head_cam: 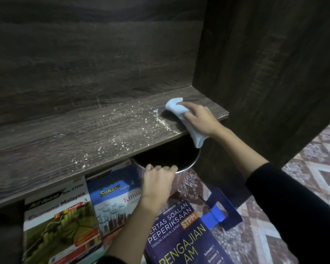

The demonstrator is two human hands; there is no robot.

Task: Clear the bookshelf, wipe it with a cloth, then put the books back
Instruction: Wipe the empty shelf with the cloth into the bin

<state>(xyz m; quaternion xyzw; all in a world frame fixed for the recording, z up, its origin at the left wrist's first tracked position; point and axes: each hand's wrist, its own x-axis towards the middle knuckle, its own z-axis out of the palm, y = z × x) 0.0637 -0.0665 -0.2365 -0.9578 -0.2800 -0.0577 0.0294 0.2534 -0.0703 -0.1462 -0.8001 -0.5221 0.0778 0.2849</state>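
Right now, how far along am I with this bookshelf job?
Done: the shelf is cleared; three books lie on the floor below. In hand: your right hand holds the cloth on its right end, and your left hand grips a bucket by the rim under the edge. Left: white specks cover the board; then the books go back.

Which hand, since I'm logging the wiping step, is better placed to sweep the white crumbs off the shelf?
Right. The right hand holds the cloth on the shelf, beside the crumbs; the left hand grips the bin rim below.
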